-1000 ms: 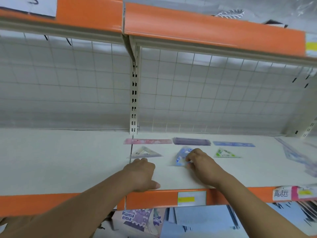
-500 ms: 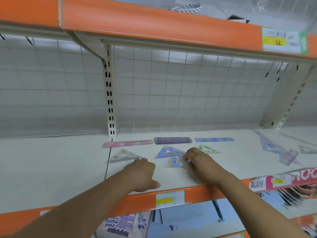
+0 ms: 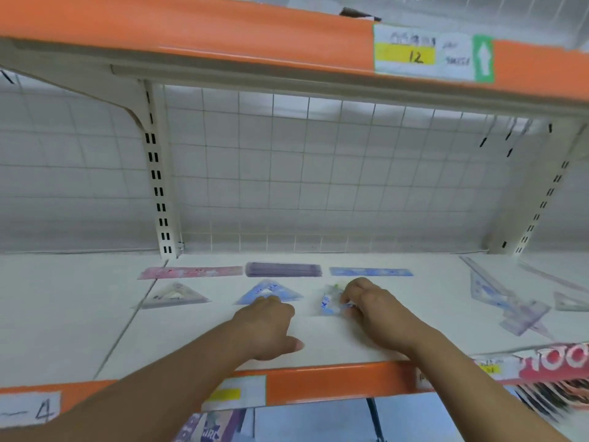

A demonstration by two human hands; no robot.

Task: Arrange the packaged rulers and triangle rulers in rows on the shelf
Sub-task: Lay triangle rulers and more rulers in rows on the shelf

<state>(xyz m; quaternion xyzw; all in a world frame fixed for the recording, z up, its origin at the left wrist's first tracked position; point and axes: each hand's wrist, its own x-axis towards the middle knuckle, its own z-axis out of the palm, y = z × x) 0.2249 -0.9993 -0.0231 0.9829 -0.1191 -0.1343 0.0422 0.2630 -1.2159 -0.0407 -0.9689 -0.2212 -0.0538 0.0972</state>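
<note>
Rightward goes the small triangle [image 3: 330,304], pinched in my right hand [image 3: 376,309], meant for the near row's spot before the blue ruler [image 3: 371,271]; my left hand [image 3: 267,327] rests loosely curled, holding nothing, on the shelf [image 3: 79,314].

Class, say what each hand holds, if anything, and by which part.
The right hand pinches a small packaged triangle ruler by its right edge; the left hand rests on the shelf, holding nothing.

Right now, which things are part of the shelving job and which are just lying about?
Job: pink ruler, purple rulers, blue ruler, grey triangle, blue triangle, blue pack in right hand, loose triangles at right.
Not job: price tag, booklets below, red sign.
</note>
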